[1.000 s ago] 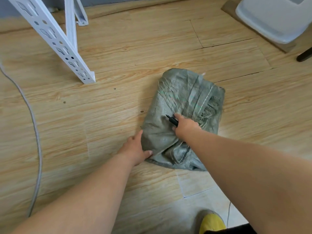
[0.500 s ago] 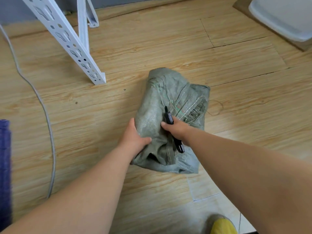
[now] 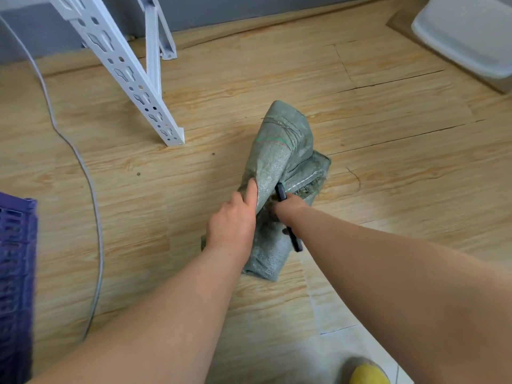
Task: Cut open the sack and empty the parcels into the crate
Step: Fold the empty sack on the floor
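Sack: grey-green woven fabric, lying on the wood-pattern floor, one fold raised. Left hand grips this raised fold, index finger extended along it. Right hand is closed around a black cutter held against the fabric. Purple crate stands at the far left edge.

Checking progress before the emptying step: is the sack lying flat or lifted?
Lifted: the left hand holds the sack up off the floor.
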A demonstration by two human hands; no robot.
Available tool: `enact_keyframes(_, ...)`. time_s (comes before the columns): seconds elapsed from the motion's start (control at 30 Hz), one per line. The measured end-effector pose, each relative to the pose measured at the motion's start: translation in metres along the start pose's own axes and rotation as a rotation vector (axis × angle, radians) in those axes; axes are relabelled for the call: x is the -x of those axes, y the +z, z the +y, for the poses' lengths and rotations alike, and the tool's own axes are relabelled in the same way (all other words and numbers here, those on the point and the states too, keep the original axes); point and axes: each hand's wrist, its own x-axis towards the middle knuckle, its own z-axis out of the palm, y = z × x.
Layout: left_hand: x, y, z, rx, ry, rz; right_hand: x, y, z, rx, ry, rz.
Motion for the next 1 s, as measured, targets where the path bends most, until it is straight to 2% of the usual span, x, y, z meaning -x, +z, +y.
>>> enact_keyframes(0.1,0.001,0.008,0.018,-0.088,0.080,-0.026,0.011,-0.029,0.010,-0.112,0.014,0.421)
enact_keyframes(0.17,0.003,0.013,0.032,-0.108,0.131,-0.074,0.020,-0.047,0.009,-0.167,-0.159,0.654)
enact_keyframes(0.23,0.006,0.020,0.042,-0.098,0.184,-0.126,0.029,-0.056,0.002,-0.017,-0.431,0.741)
enact_keyframes(0.3,0.010,0.024,0.048,-0.044,0.275,-0.193,0.033,-0.056,-0.002,0.264,-0.647,0.684)
enact_keyframes(0.33,0.012,0.026,0.049,-0.001,0.313,-0.254,0.031,-0.053,0.000,0.407,-0.682,0.616)
enact_keyframes(0.4,0.013,0.025,0.045,0.085,0.343,-0.374,0.018,-0.045,0.012,0.613,-0.568,0.446)
enact_keyframes(0.43,0.014,0.026,0.040,0.104,0.349,-0.372,0.011,-0.042,0.020,0.649,-0.465,0.348)
enact_keyframes(0.53,0.020,0.032,0.021,0.102,0.321,-0.238,0.004,-0.040,0.031,0.639,-0.269,0.070)
enact_keyframes(0.6,0.025,0.040,0.009,0.161,0.236,-0.385,0.007,-0.045,0.026,0.605,-0.260,-0.009)
enact_keyframes(0.67,0.029,0.047,0.003,0.190,0.195,-0.572,0.007,-0.047,0.021,0.526,-0.272,-0.036)
enact_keyframes(0.7,0.030,0.049,0.002,0.201,0.191,-0.606,0.007,-0.046,0.019,0.477,-0.283,-0.049)
enact_keyframes(0.87,0.028,0.053,-0.002,0.348,0.041,-0.565,0.004,-0.034,0.008,0.112,-0.313,-0.066)
enact_keyframes(0.93,0.028,0.056,-0.004,0.400,-0.013,-0.578,0.000,-0.030,0.006,0.251,-0.377,0.070)
enact_keyframes(1.0,0.027,0.056,-0.005,0.438,-0.036,-0.576,0.000,-0.025,0.012,0.456,-0.463,0.302)
